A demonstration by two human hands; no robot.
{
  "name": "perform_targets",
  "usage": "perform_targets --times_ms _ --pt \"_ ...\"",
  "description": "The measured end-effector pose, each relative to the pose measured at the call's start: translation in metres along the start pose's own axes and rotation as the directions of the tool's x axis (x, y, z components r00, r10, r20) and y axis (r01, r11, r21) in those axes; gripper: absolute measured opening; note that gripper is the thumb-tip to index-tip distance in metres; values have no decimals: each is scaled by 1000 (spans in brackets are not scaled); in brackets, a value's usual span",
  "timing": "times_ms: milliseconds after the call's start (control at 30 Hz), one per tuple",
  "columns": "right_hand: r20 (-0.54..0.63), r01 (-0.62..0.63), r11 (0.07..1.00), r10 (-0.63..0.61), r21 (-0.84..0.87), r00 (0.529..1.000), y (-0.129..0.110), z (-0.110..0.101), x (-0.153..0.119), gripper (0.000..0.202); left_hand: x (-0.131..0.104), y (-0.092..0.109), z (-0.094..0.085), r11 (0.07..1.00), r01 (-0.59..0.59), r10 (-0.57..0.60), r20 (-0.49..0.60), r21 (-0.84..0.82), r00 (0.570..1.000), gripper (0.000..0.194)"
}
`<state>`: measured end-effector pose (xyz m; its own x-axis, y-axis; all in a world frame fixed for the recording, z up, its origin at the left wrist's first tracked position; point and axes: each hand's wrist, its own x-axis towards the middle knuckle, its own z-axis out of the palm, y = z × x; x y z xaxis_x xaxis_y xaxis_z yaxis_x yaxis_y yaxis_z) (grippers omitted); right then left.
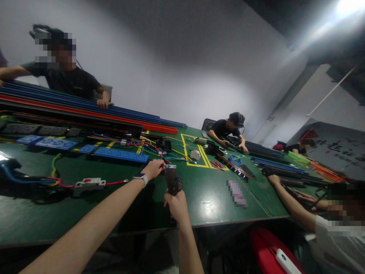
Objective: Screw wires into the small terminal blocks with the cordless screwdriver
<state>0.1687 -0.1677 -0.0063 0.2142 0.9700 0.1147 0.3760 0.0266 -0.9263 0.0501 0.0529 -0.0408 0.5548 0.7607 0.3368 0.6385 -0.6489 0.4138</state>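
Observation:
My right hand (176, 203) is wrapped round the grip of a dark power screwdriver (173, 182), which points away from me over the green table. Just left of its tip, my left hand (154, 169), with a watch on the wrist, has its fingers closed at a small white and blue breaker (170, 166). The tool's front end meets or nearly meets the breaker; the exact contact is too small to tell. Red, blue and yellow-green wires (154, 146) lie just beyond my left hand. Another white breaker (89, 184) with red leads rests to the left.
Blue socket strips (121, 155) and long blue and orange rails (159, 127) lie along the left and back of the green table (199, 205). Co-workers sit behind and at the right. A pixelated pinkish item (236, 193) lies right of my hands.

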Motion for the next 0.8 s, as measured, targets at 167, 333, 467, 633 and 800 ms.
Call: perform_targets --times_ms 167,333,467,633,800 --pt "-2 -1 999 2 44 1000 -6 -1 1 13 0 1 -2 1000 -3 3 6 -20 1000 21" --pt "43 -77 959 68 273 997 -7 -3 -9 18 0 -1 -2 1000 -12 12 8 -12 1000 20" --pt "49 -117 885 106 450 993 -3 -19 -24 29 0 -3 0 1000 -26 26 -2 -2 1000 22" --pt "-195 -77 963 130 258 972 1 -74 -17 32 -1 -3 -2 999 -2 2 -1 -51 1000 21" --pt "-259 -139 977 94 -162 961 4 -129 18 22 -4 -1 -7 994 12 -13 -8 -104 1000 21"
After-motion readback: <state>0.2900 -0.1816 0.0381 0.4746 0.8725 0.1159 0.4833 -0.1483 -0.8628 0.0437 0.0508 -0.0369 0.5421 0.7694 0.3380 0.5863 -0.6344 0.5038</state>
